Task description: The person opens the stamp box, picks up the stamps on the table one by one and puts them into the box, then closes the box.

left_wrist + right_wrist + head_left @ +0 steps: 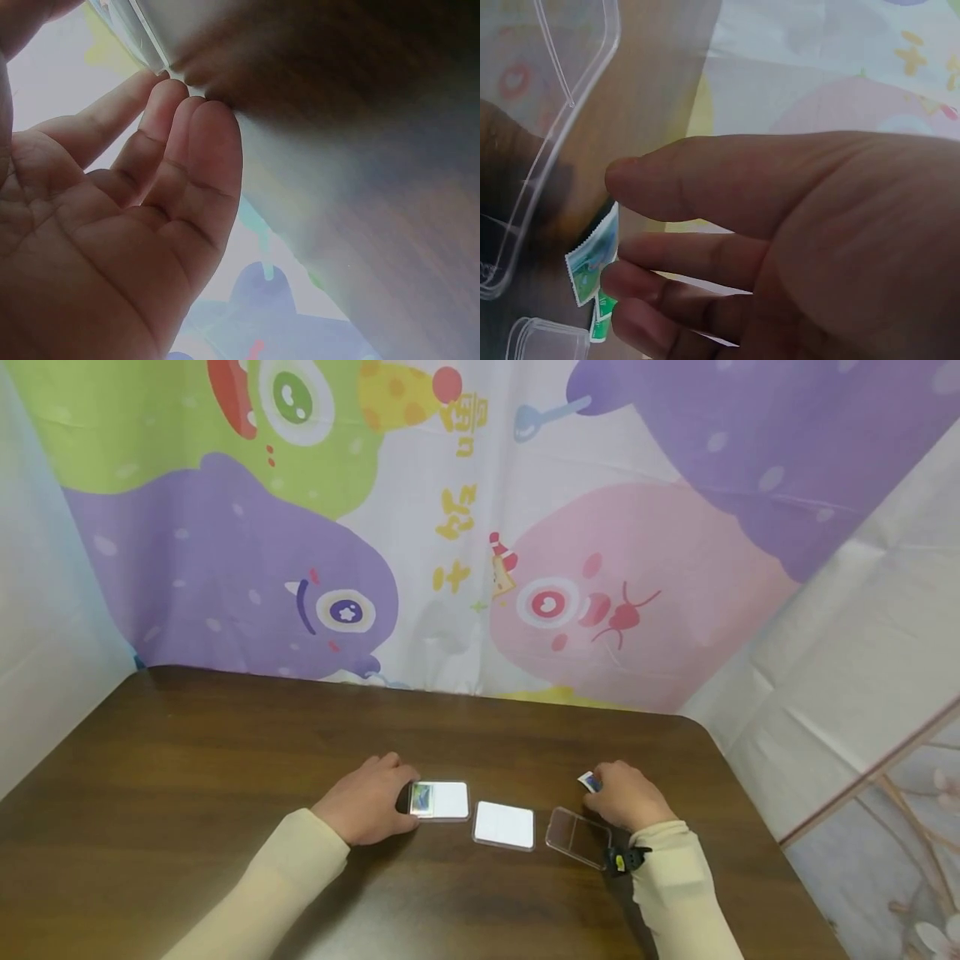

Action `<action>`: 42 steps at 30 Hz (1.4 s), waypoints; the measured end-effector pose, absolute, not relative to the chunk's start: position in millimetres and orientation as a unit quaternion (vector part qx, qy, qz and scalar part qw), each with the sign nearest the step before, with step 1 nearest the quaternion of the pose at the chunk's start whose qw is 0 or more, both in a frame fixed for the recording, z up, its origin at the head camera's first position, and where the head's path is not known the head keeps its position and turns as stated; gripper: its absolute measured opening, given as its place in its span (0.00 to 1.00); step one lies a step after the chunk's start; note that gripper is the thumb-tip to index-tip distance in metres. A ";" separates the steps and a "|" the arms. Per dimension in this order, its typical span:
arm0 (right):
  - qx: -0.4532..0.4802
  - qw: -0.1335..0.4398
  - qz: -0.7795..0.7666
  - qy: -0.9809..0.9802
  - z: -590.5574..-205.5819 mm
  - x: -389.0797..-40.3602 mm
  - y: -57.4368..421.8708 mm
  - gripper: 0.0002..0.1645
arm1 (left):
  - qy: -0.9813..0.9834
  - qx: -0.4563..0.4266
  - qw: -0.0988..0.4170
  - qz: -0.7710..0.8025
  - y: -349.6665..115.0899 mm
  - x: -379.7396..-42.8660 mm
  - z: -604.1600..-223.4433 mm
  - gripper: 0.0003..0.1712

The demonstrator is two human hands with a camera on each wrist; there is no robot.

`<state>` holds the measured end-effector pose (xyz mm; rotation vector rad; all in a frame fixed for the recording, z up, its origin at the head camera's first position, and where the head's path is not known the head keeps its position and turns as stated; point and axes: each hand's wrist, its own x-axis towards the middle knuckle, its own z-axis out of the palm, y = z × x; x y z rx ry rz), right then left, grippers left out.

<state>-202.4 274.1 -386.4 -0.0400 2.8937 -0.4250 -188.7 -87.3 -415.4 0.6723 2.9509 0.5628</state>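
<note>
My left hand (369, 799) holds a clear plastic case (452, 800) by its left end, thumb at the near edge and fingers at the far edge. Inside this case a colourful stamp (422, 801) lies on a white backing. In the left wrist view the index fingertip meets the edge of the case. My right hand (626, 795) is low over the table beside a small stamp (592, 259) with a perforated border. Its thumb and fingers stand apart, the fingertips right by the stamp. Green stamps (603, 311) show partly under it; the fingers hide the rest.
A second case (504, 825) with white backing lies between the hands. Right of it is a transparent case (573, 835), close to the black wrist device (624, 860). A small clear plastic piece (551, 343) sits near the stamps. A cartoon-printed curtain (450, 635) hangs behind the brown table (225, 727).
</note>
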 end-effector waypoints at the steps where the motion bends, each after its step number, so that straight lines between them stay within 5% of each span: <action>1: -0.013 0.111 -0.147 0.983 -387.6 -202.3 274.0 0.17 | 0.958 0.219 0.030 0.183 -87.2 -188.6 -415.8 0.28; 4: -0.018 0.114 -0.149 0.982 -390.1 -201.4 272.7 0.08 | 0.958 0.219 0.028 0.184 -86.9 -188.2 -416.4 0.28; 10: -0.033 0.112 -0.163 0.980 -390.1 -199.4 266.2 0.05 | 0.958 0.219 0.030 0.184 -87.2 -187.9 -415.7 0.29; 26: -0.051 0.075 -0.118 0.989 -397.1 -204.1 260.4 0.25 | 0.958 0.217 0.033 0.182 -87.3 -188.4 -415.5 0.29; 42: -0.039 0.075 -0.121 0.989 -399.5 -203.4 259.8 0.14 | 0.959 0.212 0.040 0.183 -87.3 -188.4 -415.7 0.29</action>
